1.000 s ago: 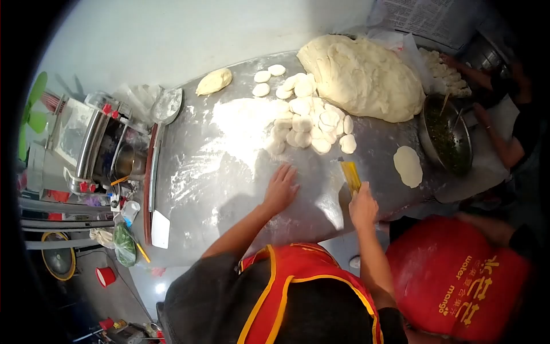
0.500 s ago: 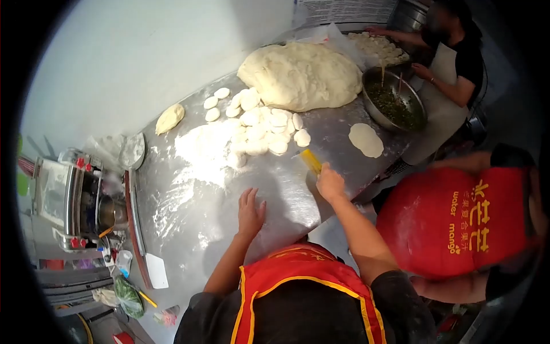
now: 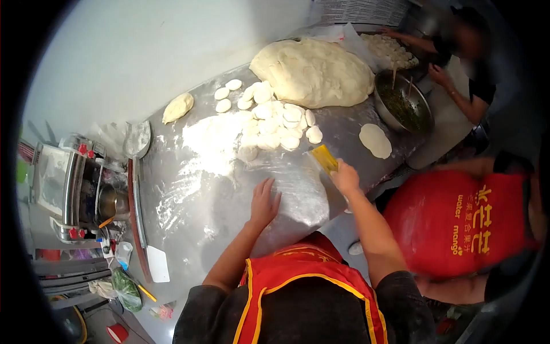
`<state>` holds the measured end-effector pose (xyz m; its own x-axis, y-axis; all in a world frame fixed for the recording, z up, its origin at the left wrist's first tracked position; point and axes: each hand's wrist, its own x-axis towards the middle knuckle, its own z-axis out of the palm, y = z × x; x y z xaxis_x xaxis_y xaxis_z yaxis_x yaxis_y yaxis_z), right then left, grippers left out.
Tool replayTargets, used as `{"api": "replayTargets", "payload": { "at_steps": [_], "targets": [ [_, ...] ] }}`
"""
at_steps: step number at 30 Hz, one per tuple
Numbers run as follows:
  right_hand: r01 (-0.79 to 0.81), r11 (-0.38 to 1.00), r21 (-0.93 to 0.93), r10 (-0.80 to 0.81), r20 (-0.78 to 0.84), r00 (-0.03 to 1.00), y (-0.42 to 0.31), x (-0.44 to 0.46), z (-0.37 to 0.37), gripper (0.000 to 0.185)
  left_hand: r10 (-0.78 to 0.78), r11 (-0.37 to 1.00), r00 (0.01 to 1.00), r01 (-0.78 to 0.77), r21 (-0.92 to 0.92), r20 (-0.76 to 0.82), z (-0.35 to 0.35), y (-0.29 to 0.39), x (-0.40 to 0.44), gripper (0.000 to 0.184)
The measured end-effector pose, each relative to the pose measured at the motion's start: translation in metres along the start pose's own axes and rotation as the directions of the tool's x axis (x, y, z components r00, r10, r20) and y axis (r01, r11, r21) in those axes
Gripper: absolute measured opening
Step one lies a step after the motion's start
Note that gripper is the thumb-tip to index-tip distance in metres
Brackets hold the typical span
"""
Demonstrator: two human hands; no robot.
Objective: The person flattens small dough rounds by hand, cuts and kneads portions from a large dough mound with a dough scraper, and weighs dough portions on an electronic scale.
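Note:
My right hand (image 3: pixel 346 178) is wrapped round a yellow dough scraper (image 3: pixel 325 157), held just in front of the small dough pieces (image 3: pixel 289 141). Whether its edge touches the metal table (image 3: pixel 240 218) I cannot tell. My left hand (image 3: pixel 266 203) is at the near side of the table, fingers spread and nothing in them. Beyond both hands, the flattened dough pieces lie in a floury heap. A very large mass of dough (image 3: pixel 312 71) rests behind them. One thin oval dough sheet (image 3: pixel 375 141) lies to the right of the scraper.
A steel bowl (image 3: pixel 427 117) of dark green filling stands at the back right, near a co-worker's hands (image 3: pixel 440 75). Another person in a red apron (image 3: pixel 452 223) is close on my right. At left are a dough lump (image 3: pixel 178 108), a metal scoop (image 3: pixel 137 140) and a machine (image 3: pixel 64 189).
The whole view has shifted, so the table's contents appear slightly further right. The scraper has turned and shows more of its yellow face. My left hand stays open.

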<state>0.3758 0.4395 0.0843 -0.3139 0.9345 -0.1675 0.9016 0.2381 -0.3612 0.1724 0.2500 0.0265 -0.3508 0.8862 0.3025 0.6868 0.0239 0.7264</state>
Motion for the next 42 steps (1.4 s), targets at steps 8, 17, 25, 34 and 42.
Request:
{"api": "replayTargets", "payload": {
  "at_steps": [8,17,25,34,42],
  "targets": [
    [0.364,0.922,0.131,-0.325,-0.247,0.913,0.041,0.154,-0.115,0.042,-0.014,0.999,0.994,0.019,0.049,-0.11,0.024,0.018,0.138,0.052],
    [0.623,0.774,-0.11,-0.622,0.05,0.782,-0.054,0.337,-0.141,0.036,-0.215,0.893,0.974,0.223,0.39,-0.064,0.155,0.056,0.339,0.08],
    [0.664,0.717,-0.214,-0.615,0.255,0.746,-0.058,0.381,-0.081,0.029,-0.438,0.884,0.717,0.453,-0.115,-0.543,0.183,0.005,0.364,0.095],
    [0.659,0.739,-0.141,-0.635,0.183,0.751,-0.068,0.391,-0.025,0.016,-0.617,0.759,0.65,0.641,-0.115,-0.443,0.183,0.0,0.388,0.109],
    [0.661,0.75,-0.01,-0.656,0.112,0.746,-0.045,0.372,-0.055,0.028,-0.414,0.91,0.821,0.375,-0.175,-0.393,0.178,-0.026,0.356,0.094]
  ]
}}
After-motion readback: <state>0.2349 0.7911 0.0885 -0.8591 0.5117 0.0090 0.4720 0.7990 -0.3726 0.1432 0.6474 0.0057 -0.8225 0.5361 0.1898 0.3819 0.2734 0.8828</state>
